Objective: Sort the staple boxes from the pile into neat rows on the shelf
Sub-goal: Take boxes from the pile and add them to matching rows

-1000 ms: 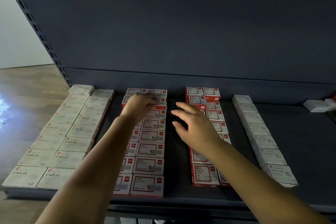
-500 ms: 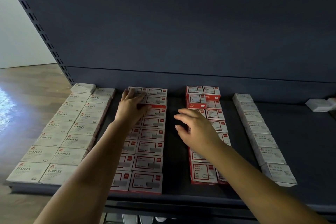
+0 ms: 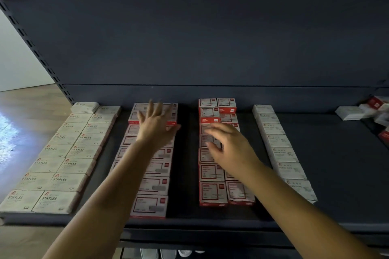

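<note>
Shelf (image 3: 336, 174) carries four double or single rows of staple boxes (image 3: 69, 151) running front to back, with a loose pile (image 3: 370, 109) at its far right. Left hand (image 3: 154, 126) hovers over the red-and-white row (image 3: 155, 185), fingers spread, grasping nothing. Right hand (image 3: 229, 147) hangs over the next red row (image 3: 212, 193), fingers loosely extended, released

The word "STAPLES" stands in dark capitals on the lids of the pale boxes (image 3: 49, 201) in the two left rows. On the single row of white boxes (image 3: 289, 169) at the right, "PAPER CLIPS" can just be read. Print on the red-and-white boxes (image 3: 212, 193) is too blurred.
</note>
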Demonstrator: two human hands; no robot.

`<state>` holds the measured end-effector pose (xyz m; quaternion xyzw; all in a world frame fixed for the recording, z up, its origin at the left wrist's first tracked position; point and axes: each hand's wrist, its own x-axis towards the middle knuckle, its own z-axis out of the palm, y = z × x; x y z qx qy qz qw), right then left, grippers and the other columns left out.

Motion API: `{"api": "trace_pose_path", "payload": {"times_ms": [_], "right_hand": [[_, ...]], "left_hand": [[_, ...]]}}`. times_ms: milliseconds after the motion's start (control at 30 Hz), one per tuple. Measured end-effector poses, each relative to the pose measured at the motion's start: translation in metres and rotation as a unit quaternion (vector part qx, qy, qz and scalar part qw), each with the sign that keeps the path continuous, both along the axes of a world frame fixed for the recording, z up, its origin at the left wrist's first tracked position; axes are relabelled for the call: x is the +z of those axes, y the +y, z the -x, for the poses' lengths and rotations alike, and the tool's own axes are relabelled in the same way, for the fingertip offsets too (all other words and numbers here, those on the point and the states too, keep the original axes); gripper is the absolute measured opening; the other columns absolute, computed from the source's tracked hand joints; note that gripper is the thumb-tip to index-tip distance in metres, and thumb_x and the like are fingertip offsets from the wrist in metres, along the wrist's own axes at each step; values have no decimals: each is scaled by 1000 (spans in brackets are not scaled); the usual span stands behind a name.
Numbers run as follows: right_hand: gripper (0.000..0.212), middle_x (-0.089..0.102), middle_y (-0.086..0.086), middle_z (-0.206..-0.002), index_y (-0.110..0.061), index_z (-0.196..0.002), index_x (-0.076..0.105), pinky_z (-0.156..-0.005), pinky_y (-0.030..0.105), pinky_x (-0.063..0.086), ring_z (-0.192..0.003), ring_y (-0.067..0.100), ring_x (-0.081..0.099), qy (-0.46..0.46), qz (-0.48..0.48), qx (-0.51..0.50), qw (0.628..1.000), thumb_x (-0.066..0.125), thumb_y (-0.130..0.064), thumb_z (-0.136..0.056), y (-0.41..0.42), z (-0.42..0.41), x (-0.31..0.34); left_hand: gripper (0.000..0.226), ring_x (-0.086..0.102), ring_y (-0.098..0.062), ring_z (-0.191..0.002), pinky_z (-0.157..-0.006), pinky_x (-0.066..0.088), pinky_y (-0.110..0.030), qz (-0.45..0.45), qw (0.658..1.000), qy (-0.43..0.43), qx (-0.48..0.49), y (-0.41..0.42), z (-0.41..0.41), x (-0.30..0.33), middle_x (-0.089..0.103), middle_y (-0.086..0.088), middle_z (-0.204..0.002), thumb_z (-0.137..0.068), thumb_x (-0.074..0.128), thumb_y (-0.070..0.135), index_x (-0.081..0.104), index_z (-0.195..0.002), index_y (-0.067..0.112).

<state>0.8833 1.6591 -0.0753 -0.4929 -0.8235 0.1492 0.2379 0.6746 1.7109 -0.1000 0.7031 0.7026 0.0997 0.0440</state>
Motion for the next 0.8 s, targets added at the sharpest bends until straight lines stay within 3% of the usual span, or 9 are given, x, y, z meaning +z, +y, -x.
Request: {"api": "trace_pose_path", "payload": {"times_ms": [233,333,533,800], "right_hand": [[43,47,1,-137,-14,-132,51,-96,15,23,-128,18,41,18,-10,-52,998,59,-19,-90,-11,-78,-5],[44,51,8,-134,-9,-129,54,-96,18,28,-125,24,46,29,-3,-74,997,64,-14,-86,-17,-121,-13],[47,46,6,-140,-11,-132,51,-101,17,24,-131,19,39,40,10,-127,991,63,-16,-87,-32,-216,-28],[39,63,17,-116,-2,-114,64,-91,31,38,-108,34,59,65,-29,-168,983,71,1,-76,-36,-321,-51]], "left_hand": [[67,-28,-22,-138,-109,-17,-46,-27,990,-8,-141,-46,-137,23,-13,0,-157,-96,40,42,2,-150,28],[66,-24,-25,-141,-114,-11,-47,-2,986,-7,-166,-59,-182,28,-12,-2,-157,-97,41,34,3,-150,26],[64,-20,-22,-142,-116,-4,-48,25,981,-1,-195,-71,-269,22,-9,-2,-158,-98,38,37,5,-150,24],[58,-9,-20,-145,-117,0,-43,18,974,-73,-212,-89,-368,1,8,-3,-158,-97,42,31,19,-149,21]]}}
